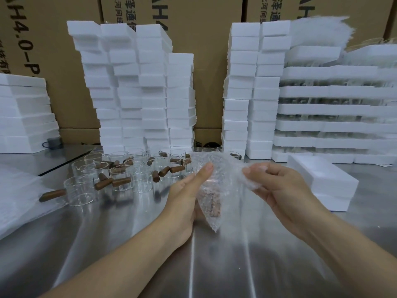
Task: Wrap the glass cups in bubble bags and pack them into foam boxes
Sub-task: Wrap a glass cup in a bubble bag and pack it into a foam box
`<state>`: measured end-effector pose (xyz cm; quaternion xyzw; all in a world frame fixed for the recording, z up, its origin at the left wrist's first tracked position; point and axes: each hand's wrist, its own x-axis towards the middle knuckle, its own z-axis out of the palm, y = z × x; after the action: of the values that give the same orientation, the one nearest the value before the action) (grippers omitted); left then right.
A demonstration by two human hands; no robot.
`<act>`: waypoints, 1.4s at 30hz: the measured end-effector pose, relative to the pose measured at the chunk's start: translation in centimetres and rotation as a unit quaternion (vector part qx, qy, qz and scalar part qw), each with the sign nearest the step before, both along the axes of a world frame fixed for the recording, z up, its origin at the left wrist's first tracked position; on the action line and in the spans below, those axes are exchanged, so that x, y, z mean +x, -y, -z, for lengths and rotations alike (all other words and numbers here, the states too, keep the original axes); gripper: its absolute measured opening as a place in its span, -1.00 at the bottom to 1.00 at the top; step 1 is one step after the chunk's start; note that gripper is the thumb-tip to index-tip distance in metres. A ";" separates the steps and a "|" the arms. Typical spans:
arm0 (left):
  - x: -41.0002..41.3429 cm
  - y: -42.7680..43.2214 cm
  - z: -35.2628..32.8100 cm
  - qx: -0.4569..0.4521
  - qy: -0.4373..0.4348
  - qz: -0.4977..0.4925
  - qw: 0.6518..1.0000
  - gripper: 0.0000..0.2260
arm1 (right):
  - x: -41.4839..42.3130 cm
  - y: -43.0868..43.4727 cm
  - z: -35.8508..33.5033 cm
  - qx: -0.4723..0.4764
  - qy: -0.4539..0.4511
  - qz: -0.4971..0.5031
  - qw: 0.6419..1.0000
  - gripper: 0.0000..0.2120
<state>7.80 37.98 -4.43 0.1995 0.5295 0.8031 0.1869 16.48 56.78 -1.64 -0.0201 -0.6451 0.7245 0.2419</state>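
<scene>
While the left hand (pixel 189 190) cradles the bubble bag (pixel 217 190) above the desk (pixel 214 254), its fingers flat along the side, the right hand (pixel 279 186) pinches the flap at 3 o'clock. Fold it snugly; the cup inside shows only dimly.

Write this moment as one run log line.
stage: wrapping | left hand: holds bubble bag | right hand: grips bag top | brown handle seen inside | foam box: at right

glass cups (pixel 120 173) crowd left, foam box (pixel 322 179) right
</scene>
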 end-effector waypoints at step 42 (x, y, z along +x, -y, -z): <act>0.7 -0.7 -0.3 -0.031 0.061 0.114 0.991 -0.52 | 0.1 2.9 1.6 0.122 0.004 0.087 0.989 -0.54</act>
<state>8.46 38.69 -4.14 0.2033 0.5151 0.7705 0.3157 16.60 53.92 -3.27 -0.0491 -0.7254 0.6165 0.3023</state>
